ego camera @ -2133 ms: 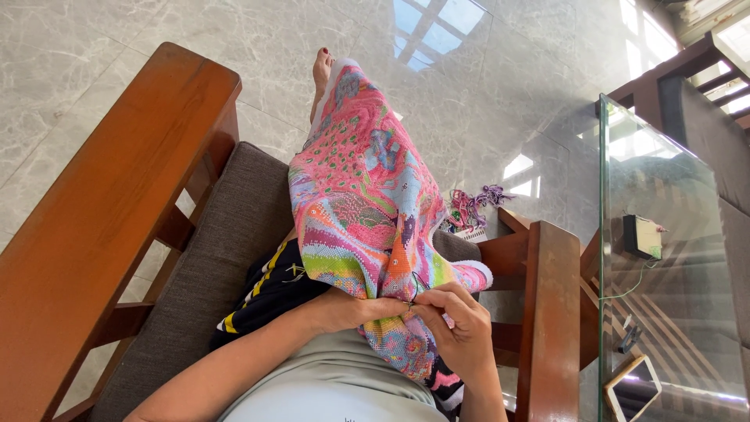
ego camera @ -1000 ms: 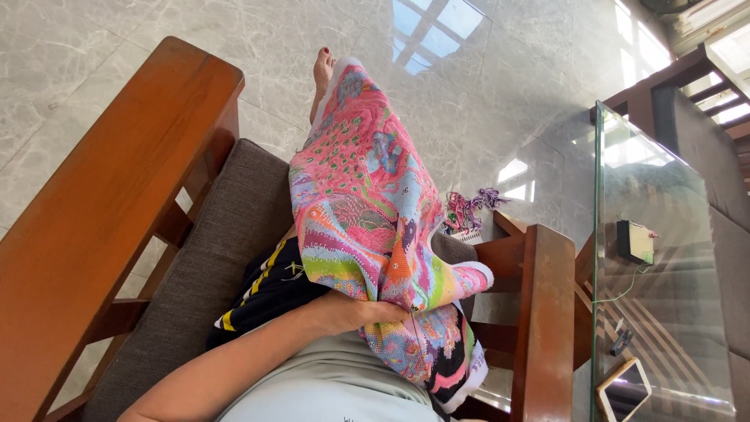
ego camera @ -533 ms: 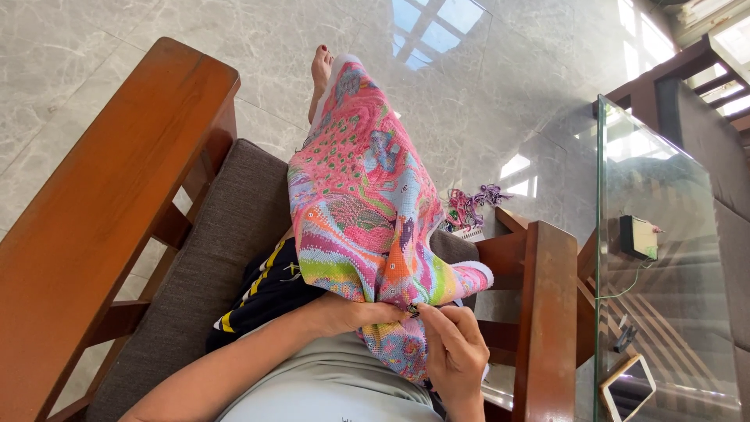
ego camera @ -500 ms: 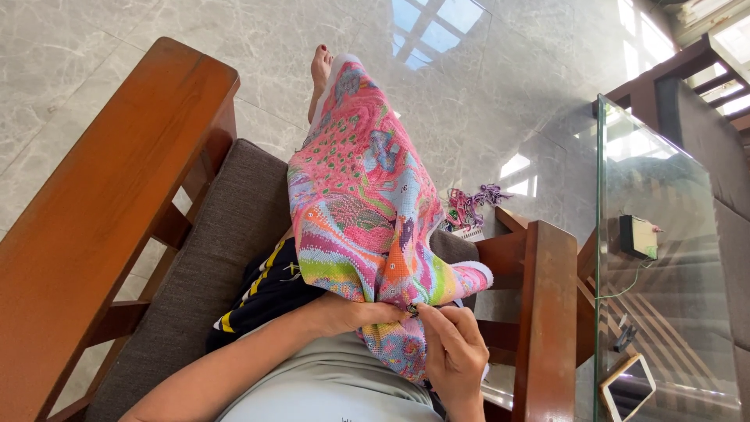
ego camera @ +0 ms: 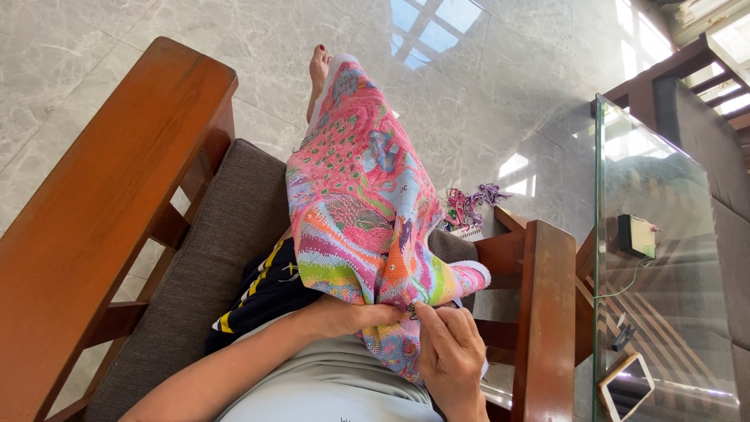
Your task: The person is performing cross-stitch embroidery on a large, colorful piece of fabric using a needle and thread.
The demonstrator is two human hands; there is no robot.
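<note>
As I look down, I see a big brown wooden chair (ego camera: pixel 117 211) with a grey cushion. A bright pink stitched cloth (ego camera: pixel 363 211) lies over the leg, so it stays flat. The left hand (ego camera: pixel 351 316) grips its edge. The right hand (ego camera: pixel 449 355) pinches narrow at the cloth, maybe holding a needle.

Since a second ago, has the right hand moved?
Yes. The right hand has come back up beside the wooden armrest to the embroidered cloth, fingertips meeting the left hand.
</note>
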